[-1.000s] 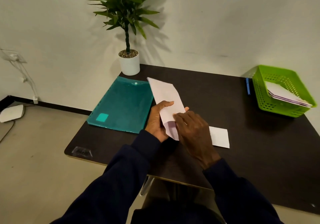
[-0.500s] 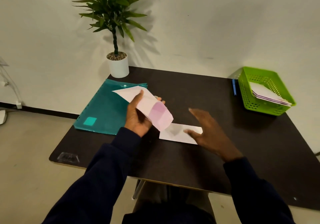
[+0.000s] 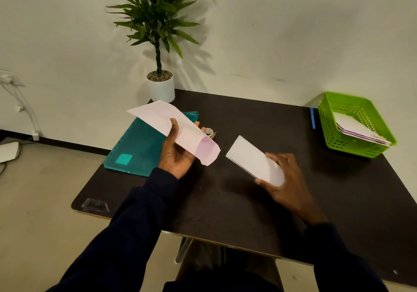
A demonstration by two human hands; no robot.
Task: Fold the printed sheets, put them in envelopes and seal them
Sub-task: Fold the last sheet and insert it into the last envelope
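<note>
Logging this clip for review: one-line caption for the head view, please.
Left hand holds an open envelope while right hand lifts a folded sheet above the table.

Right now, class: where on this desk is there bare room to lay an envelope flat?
Bare desk lies between the plant pot and green basket, and along the near edge below both hands. Crowded: the left side, with the teal folder and tape roll.
</note>
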